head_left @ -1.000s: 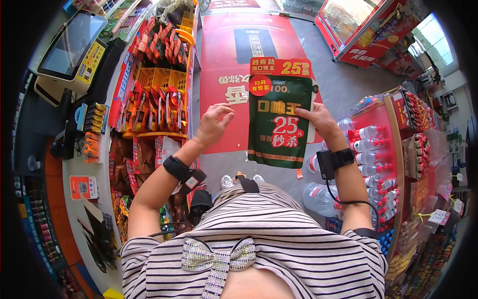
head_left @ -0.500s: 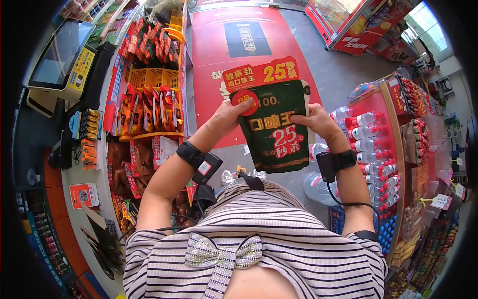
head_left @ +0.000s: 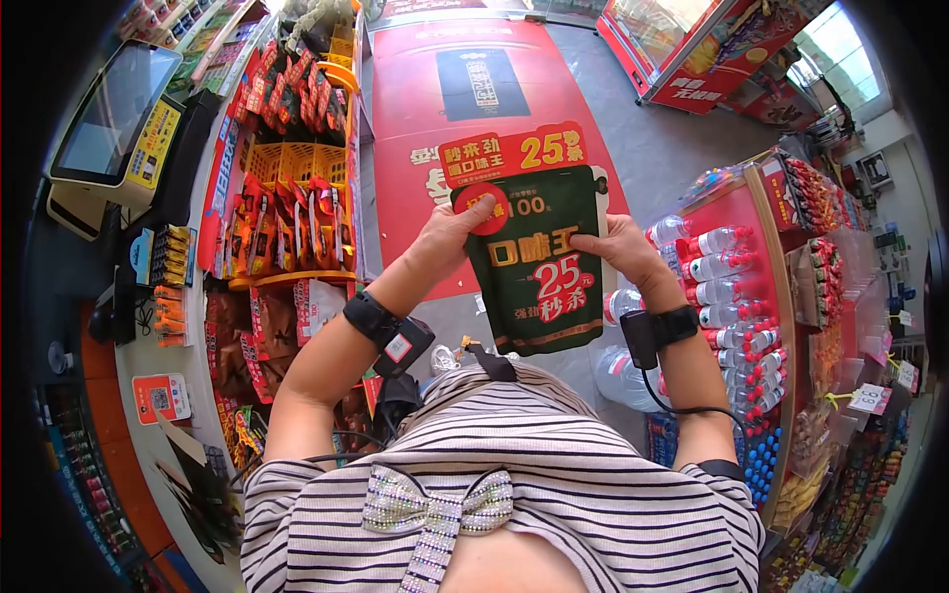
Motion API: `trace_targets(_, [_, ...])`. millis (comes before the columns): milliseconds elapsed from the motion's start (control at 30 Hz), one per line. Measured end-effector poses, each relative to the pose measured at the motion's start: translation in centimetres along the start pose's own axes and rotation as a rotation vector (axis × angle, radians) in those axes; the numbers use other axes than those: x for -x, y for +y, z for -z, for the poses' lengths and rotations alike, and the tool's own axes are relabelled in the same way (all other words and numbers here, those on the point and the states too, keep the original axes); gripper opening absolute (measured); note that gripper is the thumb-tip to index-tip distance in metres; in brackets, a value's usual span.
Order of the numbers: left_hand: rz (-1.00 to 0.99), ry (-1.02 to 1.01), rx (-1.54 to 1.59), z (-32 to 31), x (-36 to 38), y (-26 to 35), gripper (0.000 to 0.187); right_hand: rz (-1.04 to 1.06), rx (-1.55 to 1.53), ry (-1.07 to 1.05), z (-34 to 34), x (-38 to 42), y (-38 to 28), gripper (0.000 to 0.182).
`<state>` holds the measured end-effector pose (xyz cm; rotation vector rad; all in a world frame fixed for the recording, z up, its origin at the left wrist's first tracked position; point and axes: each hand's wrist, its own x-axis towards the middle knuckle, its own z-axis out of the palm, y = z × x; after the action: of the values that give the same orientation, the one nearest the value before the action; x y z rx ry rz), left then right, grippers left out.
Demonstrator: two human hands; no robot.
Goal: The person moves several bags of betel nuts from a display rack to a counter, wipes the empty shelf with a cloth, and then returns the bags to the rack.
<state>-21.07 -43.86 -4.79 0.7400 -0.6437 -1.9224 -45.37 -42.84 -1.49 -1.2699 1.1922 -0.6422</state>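
In front of my chest I hold a dark green, pouch-shaped promotional sign (head_left: pixel 534 287) with a red header, gold lettering and a large "25". My left hand (head_left: pixel 450 232) grips its upper left edge, the thumb pressed on a round red spot. My right hand (head_left: pixel 623 247) pinches the right edge, its thumb lying over the front. The fingers behind the sign are hidden. The printed face is turned towards me, nearly upright, its top leaning a little.
On the left stand a rack of red snack bags (head_left: pixel 292 227) and a counter with a payment screen (head_left: pixel 114 114). Water bottles (head_left: pixel 722 267) line the right shelf. A red floor mat (head_left: pixel 415 79) lies ahead, with a red freezer (head_left: pixel 682 59) at the back right.
The sign and both hands sit slightly lower and further left in view. The whole scene has shifted a little with the camera. Both hands keep their hold.
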Motion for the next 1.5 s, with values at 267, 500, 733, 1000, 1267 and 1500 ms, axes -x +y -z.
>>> trace_targets(267, [-0.057, 0.085, 0.051, 2.0, 1.0, 3.2, 0.027, 0.113, 0.141, -0.035, -1.3, -1.8, -1.4, 0.042])
trace_targets(500, [-0.283, 0.164, 0.026, 6.7, 2.3, 7.0, 0.025, -0.035, -0.149, 0.237, -0.7, -3.7, -1.4, 0.034])
trace_targets(733, [-0.494, 0.33, -0.057, 9.0, 1.8, 8.4, 0.027, -0.192, -0.413, 0.257, -0.2, -3.2, -4.9, 0.02])
trace_targets(1000, [-0.535, 0.39, -0.57, 3.4, -1.9, 3.2, 0.023, -0.275, -0.675, 0.047, -5.2, -4.9, -7.1, 0.01])
trace_targets(1267, [-0.367, -0.025, -0.493, 3.9, -0.4, 1.3, 0.023, -0.168, -0.8, 0.142, -8.6, -5.9, -8.1, 0.016])
trace_targets(1500, [-0.253, -0.162, -0.142, 4.1, 1.8, 2.5, 0.04, -0.154, -0.842, 0.18, -10.9, -6.7, -8.3, 0.017])
